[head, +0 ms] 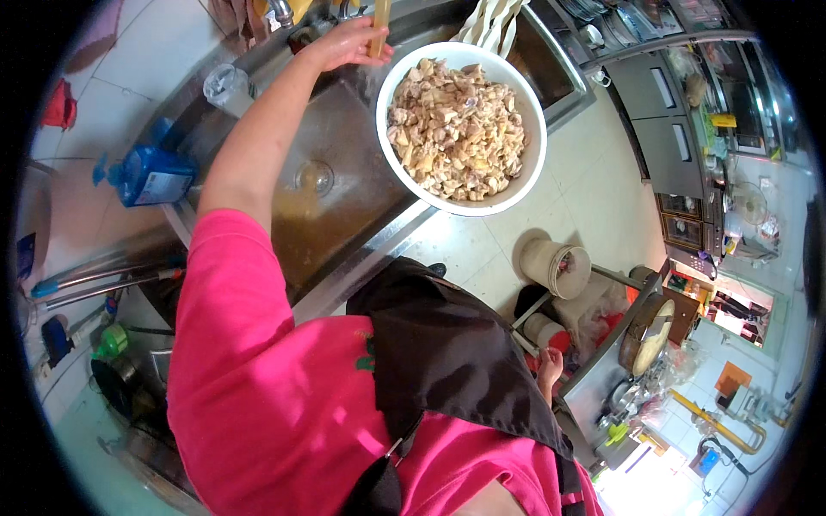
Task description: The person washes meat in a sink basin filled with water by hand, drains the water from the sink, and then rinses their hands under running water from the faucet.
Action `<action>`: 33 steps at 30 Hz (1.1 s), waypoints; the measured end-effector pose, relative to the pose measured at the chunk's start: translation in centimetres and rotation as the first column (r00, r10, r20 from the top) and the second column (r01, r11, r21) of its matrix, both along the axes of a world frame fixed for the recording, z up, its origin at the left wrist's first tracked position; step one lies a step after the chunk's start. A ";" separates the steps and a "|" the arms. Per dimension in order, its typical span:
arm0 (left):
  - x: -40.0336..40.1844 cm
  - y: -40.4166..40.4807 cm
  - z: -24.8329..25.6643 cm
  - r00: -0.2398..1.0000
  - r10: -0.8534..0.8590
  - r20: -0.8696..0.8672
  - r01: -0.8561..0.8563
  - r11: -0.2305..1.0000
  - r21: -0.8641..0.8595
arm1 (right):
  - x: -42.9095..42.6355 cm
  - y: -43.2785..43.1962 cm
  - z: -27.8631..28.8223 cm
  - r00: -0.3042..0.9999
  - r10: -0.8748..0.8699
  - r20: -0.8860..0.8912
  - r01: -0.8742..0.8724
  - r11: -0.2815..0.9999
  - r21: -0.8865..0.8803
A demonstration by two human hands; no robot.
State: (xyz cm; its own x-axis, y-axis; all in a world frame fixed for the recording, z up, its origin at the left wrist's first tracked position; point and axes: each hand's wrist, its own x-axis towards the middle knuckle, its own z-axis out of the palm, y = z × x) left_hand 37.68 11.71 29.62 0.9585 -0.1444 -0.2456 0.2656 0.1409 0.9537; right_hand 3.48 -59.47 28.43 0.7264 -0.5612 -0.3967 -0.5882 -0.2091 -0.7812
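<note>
My left hand (352, 46) reaches across the sink (348, 138), its fingers around a yellowish translucent hose (381, 29) beneath the taps. Just right of that hand, a large white basin (537, 155) sits over the sink's front edge. It is heaped with chopped, pale meat pieces (458, 132). A little brownish water lies about the drain (314, 177). My right hand (550, 366) hangs low by my side, away from the sink. Its fingers look loosely curled and small in view, and I cannot make out anything in them.
White strips (493, 22) show behind the basin, over the second sink bowl (545, 61). A blue pump bottle (155, 174) and a clear plastic cup (227, 87) flank the sink at left. A white bucket (558, 264) and a steel worktable (600, 380) stand at right.
</note>
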 end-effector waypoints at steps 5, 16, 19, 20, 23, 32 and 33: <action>-0.4 0.2 -0.1 0.999 -0.031 -0.039 0.027 0.996 -0.086 | 0.5 -0.3 0.2 0.999 0.049 -0.022 -0.050 0.997 -0.062; -1.9 2.3 -0.9 1.000 -0.016 -0.026 0.016 1.000 -0.009 | 1.4 0.0 0.2 0.999 0.019 -0.043 -0.022 0.998 -0.067; -1.7 2.4 -0.7 0.999 0.022 -0.047 -0.019 0.999 0.046 | 1.7 0.2 0.1 0.999 -0.011 -0.031 0.009 0.998 -0.062; -1.7 2.4 -0.7 0.999 0.022 -0.048 -0.020 0.999 0.048 | 1.8 0.1 0.1 1.000 -0.018 -0.018 0.018 0.999 -0.047; -1.3 2.2 -0.9 0.997 0.034 -0.062 -0.027 0.994 0.104 | 2.0 -0.2 0.0 0.999 0.010 -0.033 -0.012 0.998 -0.068; 0.2 -0.6 -0.6 0.974 0.196 0.117 -0.225 0.908 0.354 | 1.9 0.2 0.2 1.000 -0.017 -0.015 0.017 1.000 -0.013; 0.4 -0.9 0.1 0.964 0.226 0.138 -0.261 0.902 0.343 | 1.9 0.4 0.4 1.000 -0.018 -0.015 0.018 1.000 -0.013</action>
